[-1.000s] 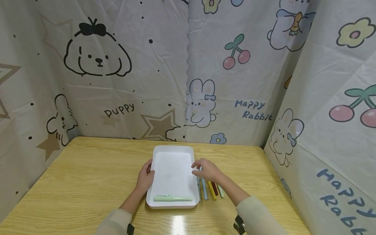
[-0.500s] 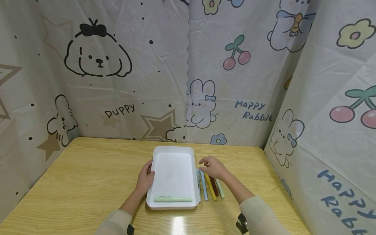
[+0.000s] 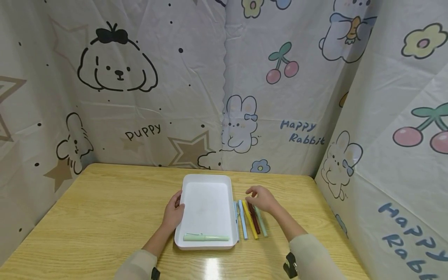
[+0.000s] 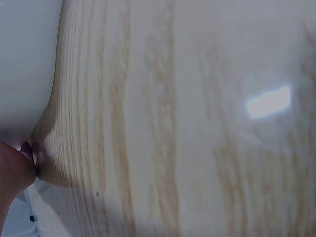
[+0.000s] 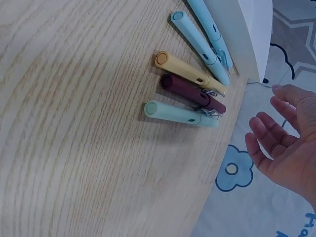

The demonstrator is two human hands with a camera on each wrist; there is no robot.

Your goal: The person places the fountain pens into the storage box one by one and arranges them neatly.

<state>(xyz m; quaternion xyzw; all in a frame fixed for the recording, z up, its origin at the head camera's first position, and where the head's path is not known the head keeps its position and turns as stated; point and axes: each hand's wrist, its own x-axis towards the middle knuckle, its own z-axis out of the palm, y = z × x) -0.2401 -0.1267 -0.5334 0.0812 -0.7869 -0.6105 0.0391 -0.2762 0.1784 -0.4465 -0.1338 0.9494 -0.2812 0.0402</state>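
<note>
Pens (image 3: 250, 219), near right hand (image 3: 261, 199), beside tray (image 3: 206, 206)

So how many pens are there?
6: a green pen in the white tray; on the table beside it, two blue pens, a yellow pen, a dark red pen and another green pen.

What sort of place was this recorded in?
Probably a small tabletop filming nook set up indoors, though the wider room is hidden. A wooden table is walled at the back and both sides by cloth printed with cartoons, and it holds a tray and pens.
</note>
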